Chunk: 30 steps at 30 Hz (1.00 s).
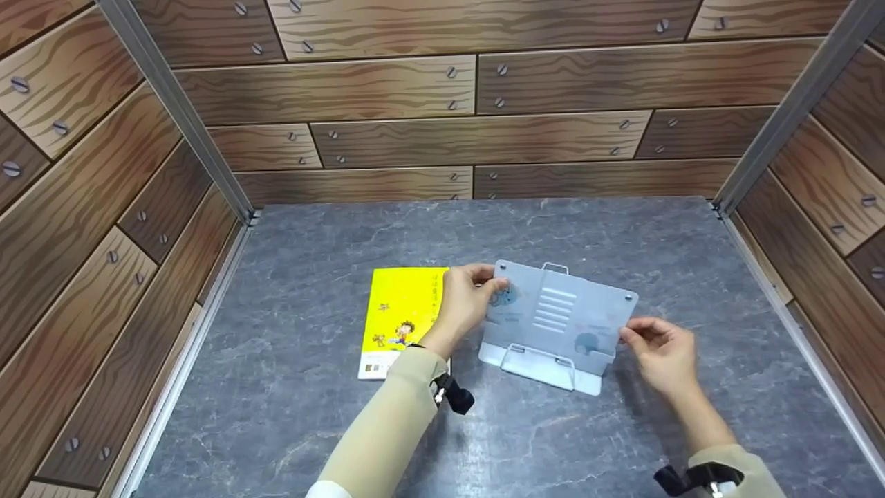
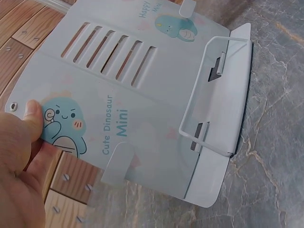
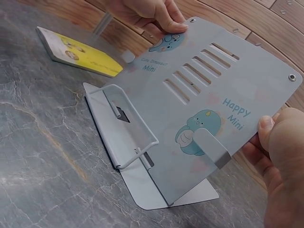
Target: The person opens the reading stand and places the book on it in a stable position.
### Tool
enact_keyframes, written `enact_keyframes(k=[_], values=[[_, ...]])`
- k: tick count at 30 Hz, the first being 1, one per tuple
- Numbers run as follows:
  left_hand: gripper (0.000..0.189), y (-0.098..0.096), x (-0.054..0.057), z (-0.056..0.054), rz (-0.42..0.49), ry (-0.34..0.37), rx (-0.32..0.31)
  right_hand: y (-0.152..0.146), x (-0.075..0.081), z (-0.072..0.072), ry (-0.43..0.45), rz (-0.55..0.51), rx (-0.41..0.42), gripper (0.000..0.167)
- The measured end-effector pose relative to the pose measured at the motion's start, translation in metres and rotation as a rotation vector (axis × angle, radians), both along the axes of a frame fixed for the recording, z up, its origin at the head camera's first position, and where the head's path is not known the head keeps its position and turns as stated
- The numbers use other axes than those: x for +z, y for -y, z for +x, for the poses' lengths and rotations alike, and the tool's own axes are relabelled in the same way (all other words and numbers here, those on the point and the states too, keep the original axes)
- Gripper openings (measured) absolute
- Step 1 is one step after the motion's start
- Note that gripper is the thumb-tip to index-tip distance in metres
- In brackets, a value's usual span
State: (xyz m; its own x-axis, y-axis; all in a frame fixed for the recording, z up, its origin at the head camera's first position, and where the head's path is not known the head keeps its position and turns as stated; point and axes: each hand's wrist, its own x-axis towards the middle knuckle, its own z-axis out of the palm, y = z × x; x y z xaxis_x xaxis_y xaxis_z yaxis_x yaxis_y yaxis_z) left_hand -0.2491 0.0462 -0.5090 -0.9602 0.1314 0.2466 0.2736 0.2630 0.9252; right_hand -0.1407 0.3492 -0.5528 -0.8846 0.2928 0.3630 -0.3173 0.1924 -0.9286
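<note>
A pale blue-grey metal book stand (image 1: 525, 321) with dinosaur pictures leans back on the tabletop. Slots run down its middle, and a wire page holder (image 2: 192, 111) sits along its bottom ledge. My left hand (image 1: 464, 304) pinches its upper left edge, thumb on the front face and fingers behind. On the opposite side my right hand (image 1: 667, 356) pinches the right edge, the thumb (image 3: 267, 124) at the front. Left of the stand a yellow book (image 1: 401, 297) lies flat, partly hidden under my left hand and forearm.
The grey marbled tabletop (image 1: 311, 242) is enclosed by wood-patterned walls (image 1: 387, 90) at the back and both sides. Metal rails (image 1: 200, 325) edge the sides. Straps with small black devices (image 1: 456, 394) are on both wrists.
</note>
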Motion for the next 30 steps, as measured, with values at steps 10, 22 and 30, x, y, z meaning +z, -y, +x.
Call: enact_keyframes(k=[10,22,30], values=[[0.014,0.004,0.002,0.0,-0.005,0.0,-0.031,0.003,0.0,0.004,0.02,0.009,-0.008,0.009],[0.069,-0.001,0.018,0.01,-0.207,-0.243,-0.015,0.003,-0.002,0.005,-0.033,-0.056,0.035,0.008],[0.088,-0.027,0.037,0.031,-0.532,-0.52,-0.042,0.002,-0.003,0.003,-0.042,-0.065,0.042,0.007]])
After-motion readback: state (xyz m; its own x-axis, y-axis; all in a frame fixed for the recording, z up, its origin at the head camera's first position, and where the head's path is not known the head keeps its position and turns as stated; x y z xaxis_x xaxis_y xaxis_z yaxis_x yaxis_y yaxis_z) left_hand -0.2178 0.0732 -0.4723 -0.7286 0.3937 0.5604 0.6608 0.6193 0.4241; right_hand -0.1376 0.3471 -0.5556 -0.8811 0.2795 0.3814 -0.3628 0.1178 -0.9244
